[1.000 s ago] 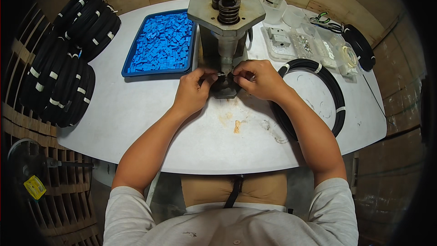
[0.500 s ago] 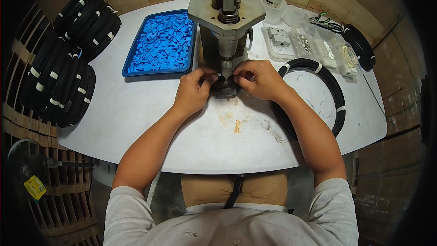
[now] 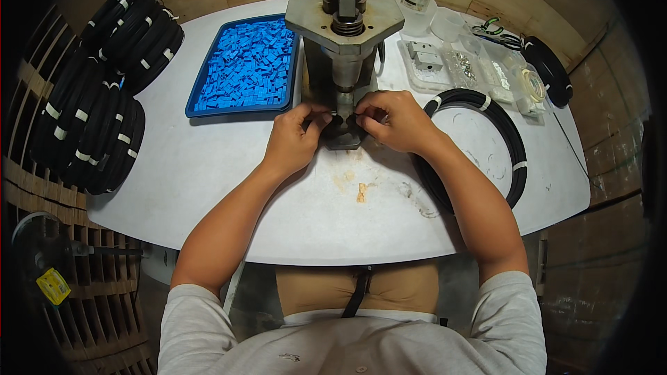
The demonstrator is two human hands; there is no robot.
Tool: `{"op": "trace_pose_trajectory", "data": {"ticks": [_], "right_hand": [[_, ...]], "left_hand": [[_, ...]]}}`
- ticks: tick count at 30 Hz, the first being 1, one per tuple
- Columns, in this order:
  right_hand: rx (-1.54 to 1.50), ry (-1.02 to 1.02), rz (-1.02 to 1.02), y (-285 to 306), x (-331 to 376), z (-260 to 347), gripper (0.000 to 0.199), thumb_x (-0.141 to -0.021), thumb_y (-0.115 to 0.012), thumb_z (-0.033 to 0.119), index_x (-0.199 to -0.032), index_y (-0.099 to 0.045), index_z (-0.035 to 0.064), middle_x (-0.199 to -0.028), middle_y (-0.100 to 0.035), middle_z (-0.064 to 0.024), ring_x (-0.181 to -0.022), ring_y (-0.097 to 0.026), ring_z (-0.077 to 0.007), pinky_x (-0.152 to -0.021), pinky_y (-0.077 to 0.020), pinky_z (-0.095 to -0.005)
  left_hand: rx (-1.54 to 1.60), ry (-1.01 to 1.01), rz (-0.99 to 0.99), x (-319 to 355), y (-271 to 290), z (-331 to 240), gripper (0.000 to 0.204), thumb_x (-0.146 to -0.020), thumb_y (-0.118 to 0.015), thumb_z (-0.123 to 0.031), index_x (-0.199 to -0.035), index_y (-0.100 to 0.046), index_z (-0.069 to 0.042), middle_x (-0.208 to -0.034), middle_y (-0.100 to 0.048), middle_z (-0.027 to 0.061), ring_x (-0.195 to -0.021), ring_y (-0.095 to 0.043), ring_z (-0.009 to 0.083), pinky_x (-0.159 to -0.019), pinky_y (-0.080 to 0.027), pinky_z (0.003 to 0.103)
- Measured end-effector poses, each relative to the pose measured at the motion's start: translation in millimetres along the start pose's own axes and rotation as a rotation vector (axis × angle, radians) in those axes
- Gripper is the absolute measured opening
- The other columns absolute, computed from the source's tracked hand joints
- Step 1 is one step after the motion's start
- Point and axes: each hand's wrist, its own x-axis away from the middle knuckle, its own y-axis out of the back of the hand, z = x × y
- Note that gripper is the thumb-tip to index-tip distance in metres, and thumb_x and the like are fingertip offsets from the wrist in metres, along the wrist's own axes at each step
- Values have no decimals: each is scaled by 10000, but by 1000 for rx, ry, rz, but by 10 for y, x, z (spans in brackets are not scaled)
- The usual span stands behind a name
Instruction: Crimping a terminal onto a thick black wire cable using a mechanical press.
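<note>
Grey metal press (image 3: 344, 40) stands at the frame's upper centre. Left hand (image 3: 293, 139) and right hand (image 3: 397, 122) flank it near mid-frame, fingers curled (whether clamped on anything, I cannot tell).

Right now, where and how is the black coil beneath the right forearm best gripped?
Probably grip the coil by its right side, beside a white tie, from the right: its open centre leaves finger room, while the right forearm crosses over its left.
</note>
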Motion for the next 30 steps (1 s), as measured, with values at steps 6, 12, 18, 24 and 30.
{"op": "trace_pose_trajectory", "data": {"ticks": [6,12,18,24,30], "right_hand": [[1,-7,2,1,0,6,155,-876,-740,85,-1002,-745,-5,-812,-741,-131,-715,-717,-218,-713,-586,-330],[-4,-6,2,1,3,2,155,-877,-738,86,-1003,-745,-4,-813,-740,-128,-717,-715,-208,-711,-584,-328],[-8,-5,0,-5,3,3,155,-875,-741,84,-1005,-746,0,-810,-738,-125,-716,-712,-200,-707,-581,-325],[-5,-10,2,3,7,16,154,-875,-743,82,-1005,-744,-2,-815,-739,-124,-715,-710,-197,-705,-579,-324],[-7,-3,1,-6,6,4,154,-874,-742,79,-1003,-741,-6,-812,-737,-126,-715,-710,-199,-705,-579,-326]], "left_hand": [[-3,-19,1,-1,-1,21,157,-991,-669,-82,-1091,-705,33,-948,-763,132,-870,-717,173,-802,-556,312],[20,11,16,-3,1,9,149,-992,-670,-78,-1080,-701,37,-954,-754,125,-888,-712,172,-817,-554,312],[25,-5,7,-3,-6,34,153,-991,-673,-80,-1082,-701,40,-947,-751,125,-874,-705,170,-811,-552,311],[-1,-4,9,-5,3,5,162,-990,-680,-96,-1079,-706,37,-939,-752,128,-863,-707,176,-799,-550,315],[-29,-25,-4,0,3,13,163,-986,-682,-104,-1074,-709,31,-940,-758,130,-858,-712,186,-797,-550,321]]}}
